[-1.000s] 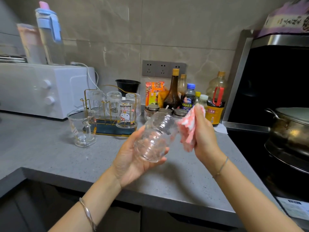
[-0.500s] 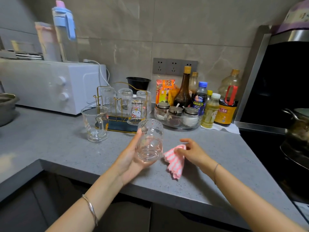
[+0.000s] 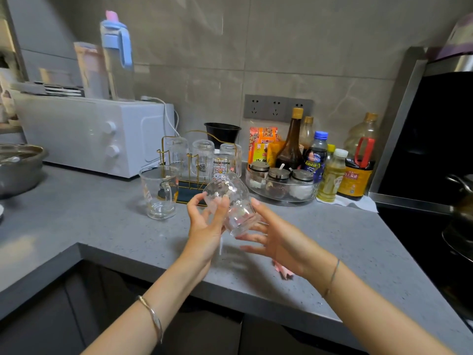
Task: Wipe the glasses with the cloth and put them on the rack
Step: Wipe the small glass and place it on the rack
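My left hand (image 3: 204,222) grips a clear ribbed glass (image 3: 234,201), tilted above the grey counter (image 3: 102,221). My right hand (image 3: 277,238) is beside and under the glass with its fingers spread and its thumb against the glass wall. The pink striped cloth (image 3: 282,271) lies on the counter, mostly hidden below my right wrist. Behind the glass stands the gold wire rack (image 3: 190,192), holding several upturned glasses (image 3: 203,156). A glass mug (image 3: 160,192) stands upright just left of the rack.
A white microwave (image 3: 89,134) sits at the back left and a metal bowl (image 3: 18,165) at the left edge. A clear tray of spice jars (image 3: 279,187) and several bottles (image 3: 291,147) stand at the back right. The stove with a pot (image 3: 460,208) is at far right.
My right hand put the cloth down on the counter and came up, empty, to the glass. My left hand lifted the glass nearer the rack and tilted it.
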`<state>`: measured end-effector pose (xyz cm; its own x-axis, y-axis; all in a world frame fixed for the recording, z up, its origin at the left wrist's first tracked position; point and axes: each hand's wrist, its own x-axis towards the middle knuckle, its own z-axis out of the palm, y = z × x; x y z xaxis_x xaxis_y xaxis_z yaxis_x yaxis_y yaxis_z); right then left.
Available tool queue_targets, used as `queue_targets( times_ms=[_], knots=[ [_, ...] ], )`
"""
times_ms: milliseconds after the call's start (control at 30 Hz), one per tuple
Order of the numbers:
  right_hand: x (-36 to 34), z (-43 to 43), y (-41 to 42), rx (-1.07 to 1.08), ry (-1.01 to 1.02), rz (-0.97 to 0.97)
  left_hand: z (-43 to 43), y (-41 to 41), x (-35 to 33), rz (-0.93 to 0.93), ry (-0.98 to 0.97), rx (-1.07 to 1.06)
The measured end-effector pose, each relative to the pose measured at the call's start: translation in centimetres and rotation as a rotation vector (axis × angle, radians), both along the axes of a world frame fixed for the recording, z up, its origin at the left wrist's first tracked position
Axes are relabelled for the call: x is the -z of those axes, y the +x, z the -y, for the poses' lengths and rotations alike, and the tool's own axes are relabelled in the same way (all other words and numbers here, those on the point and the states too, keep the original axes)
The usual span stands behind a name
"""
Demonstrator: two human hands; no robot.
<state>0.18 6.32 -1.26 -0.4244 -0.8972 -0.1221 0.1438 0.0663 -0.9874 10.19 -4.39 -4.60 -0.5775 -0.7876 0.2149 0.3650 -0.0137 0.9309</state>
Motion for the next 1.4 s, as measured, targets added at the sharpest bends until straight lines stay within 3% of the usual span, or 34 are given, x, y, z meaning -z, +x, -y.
queue_targets(
  times_ms=[167,300,433,533,667,833,1000,1400],
  knots=[
    [0.2,1.4,0.6,-0.031,-0.052,0.203,1.2,0.6,-0.5,0.016,-0.114,-0.082],
    [-0.2,3.2,0.4,0.026,-0.134,0.197,3.2,1.1,-1.0,0.050,-0.198,-0.048],
    [-1.8,5.8,-0.7,0.151,-0.151,0.043,7.1,2.1,-1.7,0.177,-0.372,-0.098],
    [-4.3,7.8,-1.6,0.218,-0.137,-0.262,10.9,3.0,-2.6,0.215,-0.521,-0.263],
    [-8.2,11.0,-2.3,0.219,-0.191,-0.713,16.9,4.0,-3.2,0.514,-0.737,-0.490],
    [-11.1,15.9,-3.1,0.171,-0.208,-1.002,21.1,3.8,-3.9,0.908,-0.827,-0.379],
    [-12.2,20.0,-3.9,0.109,-0.202,-1.099,22.0,3.4,-3.7,0.910,-0.765,-0.291],
    [-10.4,24.5,-6.2,-0.053,0.042,-1.121,22.1,3.2,-3.6,0.891,-0.763,-0.304]
  ],
)
